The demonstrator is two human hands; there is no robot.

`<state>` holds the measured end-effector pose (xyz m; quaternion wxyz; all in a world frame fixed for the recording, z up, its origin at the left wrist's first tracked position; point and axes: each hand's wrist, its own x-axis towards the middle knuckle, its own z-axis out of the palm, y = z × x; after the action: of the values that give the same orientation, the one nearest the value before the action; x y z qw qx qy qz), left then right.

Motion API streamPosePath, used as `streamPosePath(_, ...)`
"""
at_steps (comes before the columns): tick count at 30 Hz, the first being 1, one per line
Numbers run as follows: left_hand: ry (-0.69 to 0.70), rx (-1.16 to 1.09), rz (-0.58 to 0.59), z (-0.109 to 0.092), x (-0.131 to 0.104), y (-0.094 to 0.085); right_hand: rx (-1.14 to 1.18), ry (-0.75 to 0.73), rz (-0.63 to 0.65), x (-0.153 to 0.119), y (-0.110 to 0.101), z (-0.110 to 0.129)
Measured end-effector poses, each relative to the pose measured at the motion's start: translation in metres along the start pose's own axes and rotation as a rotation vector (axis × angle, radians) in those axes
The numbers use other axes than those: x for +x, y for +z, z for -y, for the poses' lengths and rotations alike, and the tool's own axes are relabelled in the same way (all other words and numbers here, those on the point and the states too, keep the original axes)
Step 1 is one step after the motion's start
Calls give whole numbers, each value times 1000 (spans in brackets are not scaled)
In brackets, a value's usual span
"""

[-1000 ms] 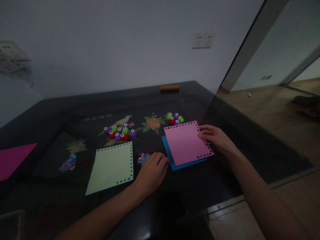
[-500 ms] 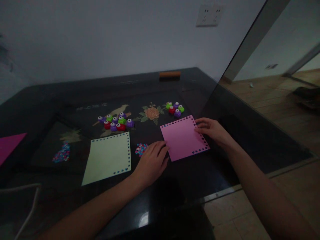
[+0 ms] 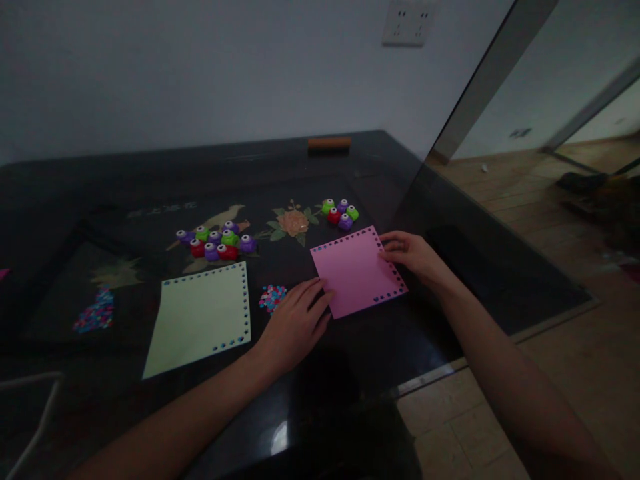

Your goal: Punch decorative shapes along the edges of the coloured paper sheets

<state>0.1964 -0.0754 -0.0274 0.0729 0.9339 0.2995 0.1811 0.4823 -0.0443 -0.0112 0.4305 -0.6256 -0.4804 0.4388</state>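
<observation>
A square pink sheet of paper [image 3: 357, 277] with small holes punched along its top, right and part of its bottom edge lies on the dark table. My left hand [image 3: 295, 320] grips its left edge, the thumb and fingers close together there. At the upper right edge, my right hand [image 3: 407, 255] has the paper between thumb and fingers. A pale green sheet of paper [image 3: 200, 320], punched in a similar way, lies to the left. Between the two sheets is a small pile of coloured paper bits [image 3: 271, 297], partly beside my left hand.
Several eye-topped craft punches in purple, green and red [image 3: 217, 240] stand behind the green sheet. Another cluster of punches [image 3: 341, 215] is behind the pink one. A second pile of bits [image 3: 97, 310] lies at left. A brown cylinder [image 3: 329, 143] rests near the wall.
The head view has turned slightly right, so everything sits further left in the picture. My hands keep their places on the pink paper, which shows little or no movement on the table.
</observation>
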Motion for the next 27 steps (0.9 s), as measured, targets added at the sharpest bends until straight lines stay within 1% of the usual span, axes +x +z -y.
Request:
streamPosePath(7, 14, 9, -2, 0, 0, 0, -9, -9, 8, 0, 0, 0)
streamPosePath(16, 22, 16, 0, 0, 0, 0, -25, 5, 0, -3, 1, 6)
streamPosePath(27, 25, 12, 17, 0, 1, -2, -69, -19, 0, -1, 0, 3)
